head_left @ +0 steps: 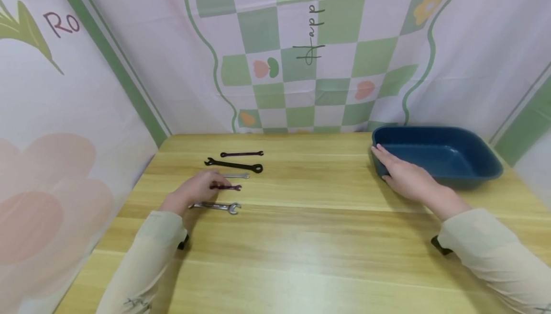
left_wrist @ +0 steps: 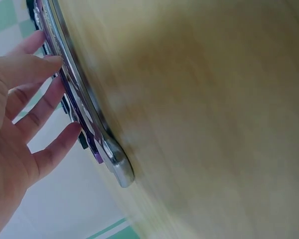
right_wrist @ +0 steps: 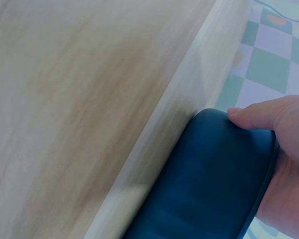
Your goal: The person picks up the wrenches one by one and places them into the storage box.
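Note:
My left hand [head_left: 201, 188] is over the row of wrenches at the table's left, its thumb and fingertips pinching a slim purple wrench [head_left: 232, 187] that lies flat. Nearest me is a thicker silver wrench [head_left: 221, 207], close alongside that hand. Just beyond the fingers lies a small silver wrench [head_left: 240, 176], partly hidden by them. Farther back are a black wrench [head_left: 234, 164] and a thin dark purple one [head_left: 242, 153]. At the right, my right hand [head_left: 409, 178] grips the left wall of a dark blue basin [head_left: 473, 178], thumb outside in the right wrist view.
All of it stands on a light wooden table [head_left: 292, 237]. The basin sits near the back right corner. A patterned curtain [head_left: 297, 94] hangs close behind the table's back edge, and another printed cloth [head_left: 86, 113] runs along the left side.

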A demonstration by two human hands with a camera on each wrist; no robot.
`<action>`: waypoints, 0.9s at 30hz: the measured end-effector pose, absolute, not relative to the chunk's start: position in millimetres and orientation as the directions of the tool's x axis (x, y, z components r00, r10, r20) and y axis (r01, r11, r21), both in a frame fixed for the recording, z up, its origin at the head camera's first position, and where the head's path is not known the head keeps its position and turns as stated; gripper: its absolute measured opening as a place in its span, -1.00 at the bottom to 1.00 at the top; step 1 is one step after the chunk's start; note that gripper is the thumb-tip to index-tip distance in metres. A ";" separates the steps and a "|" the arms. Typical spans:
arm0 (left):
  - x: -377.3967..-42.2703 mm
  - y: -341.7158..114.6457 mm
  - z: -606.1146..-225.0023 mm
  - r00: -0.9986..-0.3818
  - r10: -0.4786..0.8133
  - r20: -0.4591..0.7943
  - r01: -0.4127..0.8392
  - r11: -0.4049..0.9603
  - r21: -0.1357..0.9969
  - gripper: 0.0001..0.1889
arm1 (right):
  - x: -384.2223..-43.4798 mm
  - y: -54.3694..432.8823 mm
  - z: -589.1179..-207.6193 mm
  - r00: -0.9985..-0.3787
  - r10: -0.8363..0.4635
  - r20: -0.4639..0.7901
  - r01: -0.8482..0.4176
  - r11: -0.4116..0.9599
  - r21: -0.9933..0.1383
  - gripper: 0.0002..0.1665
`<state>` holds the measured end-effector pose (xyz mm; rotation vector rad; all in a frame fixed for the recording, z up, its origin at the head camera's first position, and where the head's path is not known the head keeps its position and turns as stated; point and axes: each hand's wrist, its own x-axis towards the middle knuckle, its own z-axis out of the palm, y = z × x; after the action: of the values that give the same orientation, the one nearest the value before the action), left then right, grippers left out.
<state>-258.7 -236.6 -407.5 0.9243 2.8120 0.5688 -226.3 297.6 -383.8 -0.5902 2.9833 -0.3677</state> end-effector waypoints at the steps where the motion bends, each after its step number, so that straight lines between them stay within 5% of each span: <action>1: -259.1 -236.9 -407.4 -0.804 0.595 -0.003 0.547 0.740 0.391 -0.60 | -226.3 297.1 -383.5 -0.923 -0.384 -0.032 -0.365 0.897 -0.251 -0.04; 27: -259.8 -231.8 -408.6 -0.836 0.545 -0.059 0.477 0.777 0.411 -0.49 | -219.0 278.3 -385.6 -0.908 -0.416 0.050 -0.414 0.871 -0.264 -0.07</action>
<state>-259.8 -231.8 -408.6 0.8109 2.7946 0.5766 -219.0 278.3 -385.6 -0.6723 3.0304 -0.4245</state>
